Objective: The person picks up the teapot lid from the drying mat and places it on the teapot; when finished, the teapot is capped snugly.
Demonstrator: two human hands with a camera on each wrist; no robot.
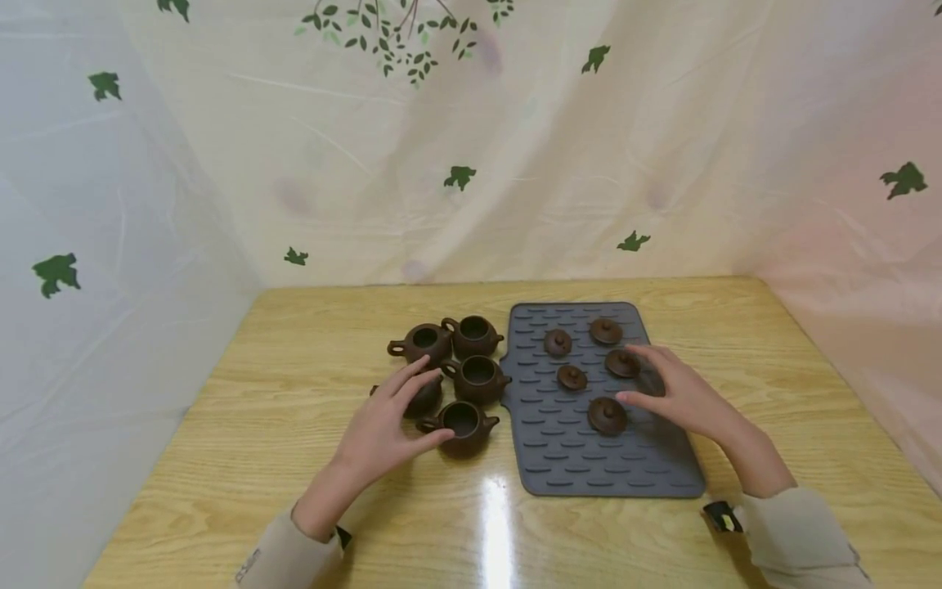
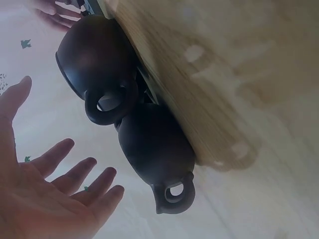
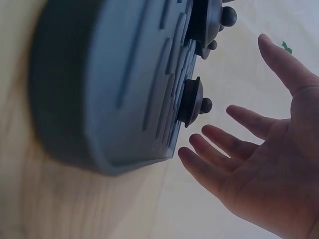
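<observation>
Several dark brown lidless teapots stand in a cluster on the wooden table. My left hand (image 1: 379,429) hovers over their left side, fingers spread and holding nothing. Its thumb is near the front teapot (image 1: 464,427), and it partly hides the left teapot (image 1: 424,399). In the left wrist view, a teapot (image 2: 157,144) shows beside the open palm (image 2: 45,204). Several knobbed lids lie on a grey ridged mat (image 1: 545,470). My right hand (image 1: 684,393) is at the mat's right side, thumb near the front lid (image 1: 607,415) and fingertips near another lid (image 1: 621,363); it grips nothing.
Farther back stand two more teapots, one with its handle to the left (image 1: 425,342). The mat's left edge is close to the teapot spouts. A pale cloth (image 1: 515,221) with green leaf prints hangs behind and beside the wooden table (image 1: 243,458).
</observation>
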